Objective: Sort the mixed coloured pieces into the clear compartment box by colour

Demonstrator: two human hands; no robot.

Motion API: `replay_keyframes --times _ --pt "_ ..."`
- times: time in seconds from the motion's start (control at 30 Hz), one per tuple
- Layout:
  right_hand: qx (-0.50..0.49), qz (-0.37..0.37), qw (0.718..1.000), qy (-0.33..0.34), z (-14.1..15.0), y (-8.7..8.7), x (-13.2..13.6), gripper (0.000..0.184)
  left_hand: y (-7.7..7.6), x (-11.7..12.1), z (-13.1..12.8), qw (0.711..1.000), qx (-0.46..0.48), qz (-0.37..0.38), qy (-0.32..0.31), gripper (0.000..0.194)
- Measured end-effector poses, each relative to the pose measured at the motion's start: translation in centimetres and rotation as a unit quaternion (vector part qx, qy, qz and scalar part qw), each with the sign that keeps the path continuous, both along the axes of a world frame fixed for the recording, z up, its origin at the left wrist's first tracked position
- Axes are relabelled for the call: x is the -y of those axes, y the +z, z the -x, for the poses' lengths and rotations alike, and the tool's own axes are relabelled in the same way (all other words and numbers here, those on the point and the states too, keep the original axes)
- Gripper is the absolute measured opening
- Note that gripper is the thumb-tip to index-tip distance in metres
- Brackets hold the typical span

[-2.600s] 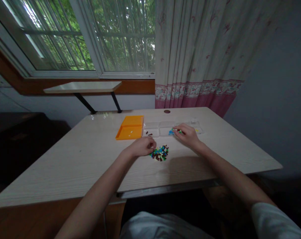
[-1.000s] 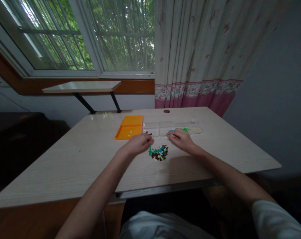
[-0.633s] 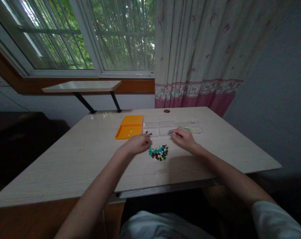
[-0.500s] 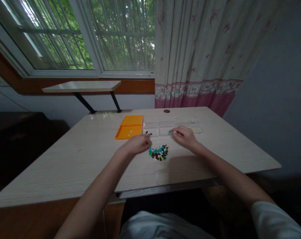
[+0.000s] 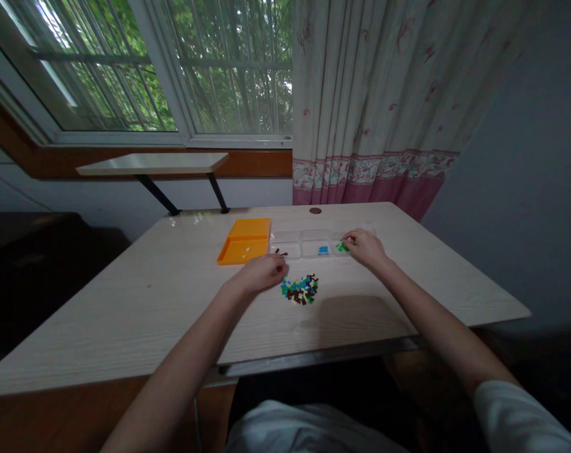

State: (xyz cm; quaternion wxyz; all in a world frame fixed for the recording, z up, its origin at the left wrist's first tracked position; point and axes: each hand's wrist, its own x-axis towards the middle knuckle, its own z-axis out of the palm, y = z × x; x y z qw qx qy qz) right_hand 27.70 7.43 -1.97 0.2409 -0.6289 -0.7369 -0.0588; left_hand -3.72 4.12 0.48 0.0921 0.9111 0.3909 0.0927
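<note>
A small heap of mixed coloured pieces [image 5: 300,289] lies on the pale wooden table [image 5: 172,302]. My left hand [image 5: 261,274] rests just left of the heap, fingers curled and pinched on something I cannot make out. Behind the heap stands a clear compartment tray [image 5: 308,242] holding a few brown pieces [image 5: 281,253], blue pieces [image 5: 323,250] and green pieces [image 5: 342,247] in separate sections. My right hand [image 5: 366,247] is over the tray's right part, fingers pinched beside the green pieces; what it holds is too small to see.
An orange lid [image 5: 245,241] lies left of the clear tray. A round dark cap [image 5: 315,211] sits near the table's far edge. A small wall shelf [image 5: 153,165] hangs under the window, and a patterned curtain [image 5: 374,100] hangs behind the table.
My right hand has moved right along the tray, from the blue section to the green one. Blue pieces now show uncovered. My left hand has stayed by the heap.
</note>
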Motion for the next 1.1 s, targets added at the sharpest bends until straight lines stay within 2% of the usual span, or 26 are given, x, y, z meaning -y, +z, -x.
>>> replay_keyframes --times 0.17,0.27,0.4,0.53,0.7,0.93,1.1 --pt "-0.004 -0.004 0.999 0.034 0.5 0.1 0.1 0.017 -0.5 -0.1 -0.4 0.996 0.093 -0.008 0.011 0.012" --pt "-0.025 -0.021 0.993 0.117 2.2 0.3 1.2 0.018 -1.0 -0.1 -0.9 0.988 0.154 -0.003 0.007 0.012" --pt "-0.034 -0.033 0.966 0.256 5.8 0.0 3.5 0.018 -1.4 0.0 -1.6 0.98 0.201 0.001 -0.01 0.012" --pt "-0.045 -0.069 0.94 0.331 8.1 -0.5 4.8 0.019 -1.5 0.2 -2.0 0.977 0.209 -0.006 -0.037 0.01" --pt "-0.053 -0.096 0.933 0.343 8.4 -0.7 4.9 0.017 -1.4 0.4 -2.1 0.976 0.21 -0.006 -0.054 0.01" --pt "-0.059 -0.102 0.931 0.344 8.3 -0.7 4.8 0.016 -1.2 0.6 -2.3 0.975 0.22 0.009 -0.043 0.015" --pt "-0.085 -0.111 0.935 0.326 7.7 -0.4 4.8 0.018 -0.7 0.5 -1.5 0.985 0.17 -0.003 -0.013 0.018"
